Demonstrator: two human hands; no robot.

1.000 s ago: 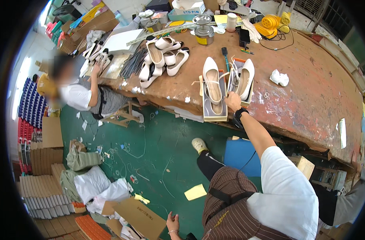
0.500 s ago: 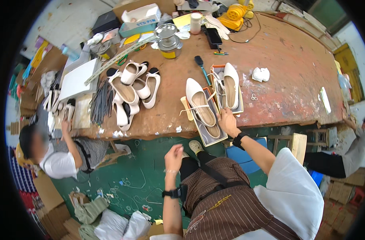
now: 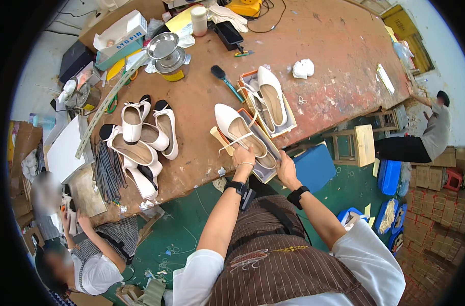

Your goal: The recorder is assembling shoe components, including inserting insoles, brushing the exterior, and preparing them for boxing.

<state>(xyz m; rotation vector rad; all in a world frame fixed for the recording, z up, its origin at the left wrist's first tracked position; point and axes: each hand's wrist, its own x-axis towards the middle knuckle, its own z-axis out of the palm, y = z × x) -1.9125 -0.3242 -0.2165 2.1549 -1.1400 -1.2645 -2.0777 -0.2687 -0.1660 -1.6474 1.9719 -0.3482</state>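
Note:
A white pointed flat shoe with a thin strap (image 3: 226, 116) lies on top of an open shoebox with a grey lining (image 3: 262, 136), at the table's near edge. My left hand (image 3: 243, 157) is closed at the shoe's heel end, its fingertips partly hidden. My right hand (image 3: 287, 169) grips the box's right wall near its front corner. Part of another shoe's insole shows inside this box, under the first shoe. Just beyond, a second open shoebox (image 3: 289, 126) holds a pair of white shoes (image 3: 269, 84).
A black-bristled brush (image 3: 227, 82) lies behind the boxes, crumpled white paper (image 3: 303, 69) to their right. Several white shoes with black toes (image 3: 133, 145) are piled left, near a metal pan (image 3: 163, 47). A wooden stool (image 3: 364, 145) stands right. Co-workers sit left and stand far right.
My left hand has risen from in front of my lap to the shoe's heel. My right hand has shifted to the nearer box's right wall. The whole view has turned.

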